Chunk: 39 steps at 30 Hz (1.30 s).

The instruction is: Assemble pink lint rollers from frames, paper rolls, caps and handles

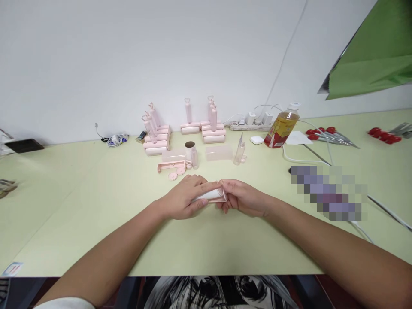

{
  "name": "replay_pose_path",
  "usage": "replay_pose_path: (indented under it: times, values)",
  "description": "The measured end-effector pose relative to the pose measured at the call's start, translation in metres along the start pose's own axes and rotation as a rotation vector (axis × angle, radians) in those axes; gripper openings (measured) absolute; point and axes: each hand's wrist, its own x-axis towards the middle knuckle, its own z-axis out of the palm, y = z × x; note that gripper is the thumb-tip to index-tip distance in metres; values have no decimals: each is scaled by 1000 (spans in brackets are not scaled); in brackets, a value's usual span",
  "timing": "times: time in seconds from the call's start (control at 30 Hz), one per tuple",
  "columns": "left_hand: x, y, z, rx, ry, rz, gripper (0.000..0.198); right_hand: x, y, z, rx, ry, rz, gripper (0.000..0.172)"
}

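Low over the table, both hands are closed on a small lint roller head with a white roll [210, 194] in a pale pink frame. My left hand [186, 196] wraps its left end, thumb in front and index finger stretched along the top. At the right end, my right hand [243, 197] pinches the pink edge; its lower fingers curl underneath, partly hidden. Just beyond lie a loose pink frame [171, 166], two pink discs [173, 176], a clear tube [194, 159], a roll with a brown core [189, 146] and a translucent cover [219, 152].
Pink lint rollers with upright handles [156, 148] stand by the wall. Rightward are a clear pointed piece [239, 154], a power strip [249, 126], a drink bottle [282, 126], red-ended tools [331, 135], cables and a pixelated object [326, 193]. A dark phone-like device [24, 146] is far left.
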Motion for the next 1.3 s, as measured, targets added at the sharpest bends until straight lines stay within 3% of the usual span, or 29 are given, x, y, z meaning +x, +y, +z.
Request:
replay_pose_path:
  times: [0.73,1.03,1.3]
  values:
    - [4,-2,1,100,-41,7,53,1,-6,7,38,155,25,36]
    - [3,-7,-1,178,-56,-18,57,6,3,5,20,199,-11,34]
    - [6,0,-2,232,-107,-65,55,8,8,12,-179,278,-33,37]
